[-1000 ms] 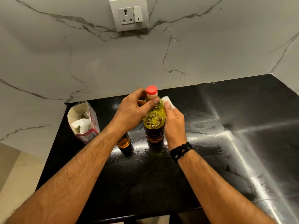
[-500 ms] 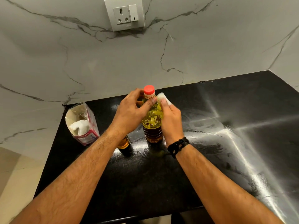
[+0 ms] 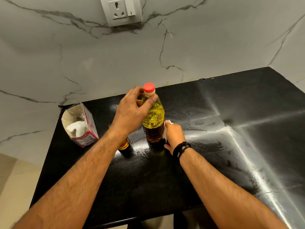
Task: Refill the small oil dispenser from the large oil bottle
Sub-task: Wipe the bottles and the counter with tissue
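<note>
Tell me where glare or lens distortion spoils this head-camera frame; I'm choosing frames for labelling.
Head view: bright streaks of glare cross the right part of the black countertop; wide-angle bending curves the wall socket and counter edges; the large oil bottle is sharp; the left hand and its arm hide most of the small oil dispenser; the right hand looks slightly soft.

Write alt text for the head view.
A left hand grips the neck of a red-capped oil bottle standing on a black counter, while the right hand presses a white tissue against its lower side. An opened carton stands left.
</note>
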